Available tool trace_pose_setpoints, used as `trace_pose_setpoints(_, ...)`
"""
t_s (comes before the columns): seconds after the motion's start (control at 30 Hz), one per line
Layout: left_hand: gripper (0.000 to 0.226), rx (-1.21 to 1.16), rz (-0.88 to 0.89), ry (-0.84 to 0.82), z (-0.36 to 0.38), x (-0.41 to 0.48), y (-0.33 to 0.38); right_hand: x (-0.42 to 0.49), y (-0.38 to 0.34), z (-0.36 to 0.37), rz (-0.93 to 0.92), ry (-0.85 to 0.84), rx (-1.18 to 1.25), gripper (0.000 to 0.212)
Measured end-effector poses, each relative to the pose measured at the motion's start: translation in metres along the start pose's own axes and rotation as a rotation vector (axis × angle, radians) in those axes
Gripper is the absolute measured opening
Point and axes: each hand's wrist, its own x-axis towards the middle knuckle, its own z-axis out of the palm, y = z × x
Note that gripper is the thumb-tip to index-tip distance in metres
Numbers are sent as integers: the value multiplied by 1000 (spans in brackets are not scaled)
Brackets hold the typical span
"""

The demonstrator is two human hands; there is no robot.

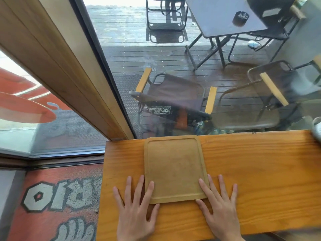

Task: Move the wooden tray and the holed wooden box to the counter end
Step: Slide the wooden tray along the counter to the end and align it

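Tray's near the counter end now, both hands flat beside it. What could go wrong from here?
1. The wooden tray lies close to the counter's left end; a further push leftward could send it over the edge.
2. The left hand and right hand lie open with only fingertips on the tray's near corners, so it may pivot rather than slide straight.
3. The holed wooden box is not in view; reaching for it unseen might knock the grey object at the counter's right.

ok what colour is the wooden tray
A dull, light tan-brown, paler than the orange counter; the wooden tray shows in the head view.
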Motion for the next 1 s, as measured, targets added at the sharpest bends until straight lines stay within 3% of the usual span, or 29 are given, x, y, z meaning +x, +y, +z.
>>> trace_pose_setpoints(0.27,74,-45,-9,-45,-4,2,0,0,2,3,-13,32,5,61)
trace_pose_setpoints(0.53,75,3,-46,-191,-16,6,5,1,-2,-7,-15,-76,-3,62)
trace_pose_setpoints(1.0,74,45,-48,-183,-17,5,8,2,-2,-6,-29,-40,-64,62)
